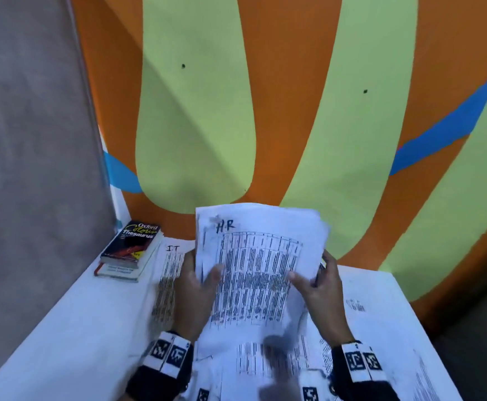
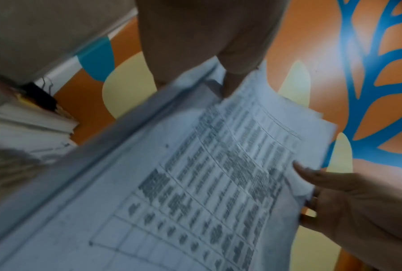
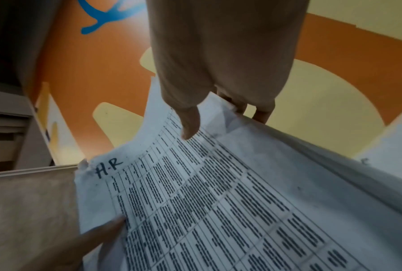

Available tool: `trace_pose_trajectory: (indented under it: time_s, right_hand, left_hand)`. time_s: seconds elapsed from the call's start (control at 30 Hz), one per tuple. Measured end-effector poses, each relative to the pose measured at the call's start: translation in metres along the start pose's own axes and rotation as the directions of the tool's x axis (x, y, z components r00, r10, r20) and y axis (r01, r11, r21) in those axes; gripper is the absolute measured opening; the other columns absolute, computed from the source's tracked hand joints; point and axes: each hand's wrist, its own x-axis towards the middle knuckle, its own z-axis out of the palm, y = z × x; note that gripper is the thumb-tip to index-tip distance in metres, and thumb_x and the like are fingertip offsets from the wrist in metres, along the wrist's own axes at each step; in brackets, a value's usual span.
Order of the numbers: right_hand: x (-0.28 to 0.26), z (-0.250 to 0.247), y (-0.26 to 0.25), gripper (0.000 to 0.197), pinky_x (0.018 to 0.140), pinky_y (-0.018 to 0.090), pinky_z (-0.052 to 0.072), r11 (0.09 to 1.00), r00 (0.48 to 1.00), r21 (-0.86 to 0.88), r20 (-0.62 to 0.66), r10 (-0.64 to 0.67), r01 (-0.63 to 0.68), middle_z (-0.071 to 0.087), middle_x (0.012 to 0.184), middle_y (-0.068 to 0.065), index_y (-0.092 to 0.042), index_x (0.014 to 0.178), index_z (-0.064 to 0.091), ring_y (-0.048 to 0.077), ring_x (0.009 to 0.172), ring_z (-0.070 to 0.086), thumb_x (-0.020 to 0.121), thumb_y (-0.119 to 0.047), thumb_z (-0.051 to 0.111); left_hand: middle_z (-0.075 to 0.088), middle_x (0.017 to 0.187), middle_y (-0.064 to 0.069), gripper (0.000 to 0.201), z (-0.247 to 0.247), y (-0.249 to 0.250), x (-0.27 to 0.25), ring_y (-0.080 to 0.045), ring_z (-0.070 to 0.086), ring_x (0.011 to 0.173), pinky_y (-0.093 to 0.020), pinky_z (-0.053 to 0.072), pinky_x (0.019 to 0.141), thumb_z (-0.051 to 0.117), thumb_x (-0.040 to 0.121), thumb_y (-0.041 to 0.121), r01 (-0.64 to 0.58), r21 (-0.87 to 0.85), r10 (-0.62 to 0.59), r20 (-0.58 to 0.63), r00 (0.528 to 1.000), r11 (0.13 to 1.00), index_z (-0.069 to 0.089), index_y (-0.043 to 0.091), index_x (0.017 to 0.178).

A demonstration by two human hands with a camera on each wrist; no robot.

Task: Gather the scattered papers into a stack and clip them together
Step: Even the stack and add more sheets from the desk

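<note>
A stack of printed sheets (image 1: 258, 256), its top page marked "HR", stands nearly upright above the white table (image 1: 71, 322). My left hand (image 1: 196, 282) grips its left edge, thumb on the front and fingers behind. My right hand (image 1: 317, 282) grips the right edge the same way. The left wrist view has the stack (image 2: 195, 174) with my right hand (image 2: 348, 198) at its far side. The right wrist view has the stack (image 3: 218, 192) with my thumb on the page. More printed papers (image 1: 277, 360) lie loose on the table beneath, one marked "IT" (image 1: 168, 273). I see no clip.
Two books (image 1: 129, 250), the top one an Oxford thesaurus, are piled at the table's back left corner. An orange, green and blue painted wall (image 1: 265, 96) rises just behind the table. A grey partition (image 1: 34, 140) closes the left side. More sheets (image 1: 386, 322) cover the table's right part.
</note>
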Motion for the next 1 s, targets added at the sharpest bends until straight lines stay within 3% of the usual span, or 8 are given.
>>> trace_pose_trajectory:
  time_s: [0.07,0.23,0.37,0.47,0.6,0.73,0.87,1.0]
  right_hand:
    - [-0.002,0.002,0.006,0.052,0.089,0.025,0.054,0.999,0.999,-0.036,-0.037,-0.028,0.027,0.063,0.124,0.007,-0.020,0.134,0.039,0.006,0.105,0.064,0.089,-0.004,0.061]
    - [0.009,0.004,-0.012,0.034,0.073,0.002,0.043,0.983,0.980,-0.060,-0.094,-0.178,0.173,0.058,0.104,-0.007,-0.010,0.128,0.043,-0.016,0.088,0.056,0.096,-0.004,0.050]
    - [0.012,-0.002,-0.005,0.056,0.091,0.009,0.045,0.988,0.987,-0.007,-0.046,-0.151,0.151,0.051,0.127,-0.007,-0.011,0.141,0.028,-0.014,0.108,0.053,0.093,0.000,0.053]
    - [0.010,0.002,0.011,0.036,0.076,0.014,0.042,0.987,0.995,-0.141,-0.044,-0.089,0.082,0.047,0.090,-0.015,-0.002,0.131,0.035,-0.011,0.078,0.050,0.097,-0.004,0.046]
    - [0.015,0.005,-0.005,0.012,0.061,0.011,0.036,0.978,0.976,-0.129,-0.123,-0.181,0.165,0.038,0.072,-0.013,-0.008,0.110,0.042,-0.008,0.060,0.044,0.098,-0.004,0.043]
    - [0.018,0.004,-0.003,0.042,0.082,0.012,0.050,0.994,0.989,0.013,-0.093,-0.111,0.113,0.058,0.112,-0.005,-0.007,0.130,0.035,-0.004,0.098,0.060,0.093,-0.005,0.056]
    - [0.013,0.008,0.018,0.023,0.081,0.025,0.049,0.998,0.997,-0.041,-0.069,0.036,-0.039,0.061,0.111,0.009,-0.008,0.120,0.048,0.025,0.104,0.060,0.096,-0.007,0.050]
    - [0.019,0.011,0.003,0.010,0.068,0.019,0.043,0.997,0.990,0.009,-0.117,-0.072,0.074,0.055,0.082,-0.005,-0.018,0.100,0.051,-0.006,0.069,0.052,0.098,-0.010,0.047]
  left_hand:
    - [0.052,0.081,0.022,0.023,0.008,0.004,-0.004,0.022,0.053,0.070,-0.020,0.042,0.066,0.059,0.091,0.014,-0.036,0.038,0.037,-0.034,0.999,0.999,0.048,0.033,0.097]
    - [0.045,0.085,0.026,0.028,0.016,0.021,0.002,0.030,0.048,0.071,0.005,0.035,0.061,0.054,0.091,-0.002,-0.138,0.034,0.139,-0.013,0.990,0.990,0.046,0.012,0.113]
    - [0.050,0.090,0.022,0.031,0.018,0.014,0.010,0.018,0.055,0.070,-0.001,0.040,0.055,0.056,0.091,0.002,-0.092,0.092,0.093,-0.002,0.996,0.991,0.042,0.013,0.116]
    - [0.052,0.102,0.013,0.033,0.020,0.008,0.009,0.000,0.053,0.086,0.004,0.036,0.066,0.051,0.095,0.008,-0.059,0.119,0.057,0.021,0.998,0.991,0.044,0.002,0.127]
    - [0.056,0.125,-0.008,0.040,0.020,0.019,0.016,-0.019,0.053,0.116,-0.018,0.044,0.088,0.051,0.096,0.015,-0.053,0.054,0.053,0.006,0.999,0.997,0.041,-0.004,0.130]
    - [0.058,0.105,0.010,0.032,0.013,0.025,0.017,0.011,0.059,0.091,0.003,0.041,0.069,0.059,0.090,0.005,-0.008,0.062,0.005,0.049,0.999,0.998,0.041,0.010,0.116]
    - [0.058,0.112,-0.002,0.036,0.011,0.011,0.016,-0.018,0.056,0.105,-0.021,0.040,0.081,0.058,0.091,0.009,0.087,0.107,-0.091,0.033,0.995,0.990,0.046,0.009,0.125]
    - [0.057,0.105,0.005,0.027,0.012,0.018,0.018,-0.005,0.055,0.093,-0.022,0.041,0.086,0.055,0.094,0.012,0.022,0.119,-0.025,0.028,0.999,0.993,0.046,0.005,0.118]
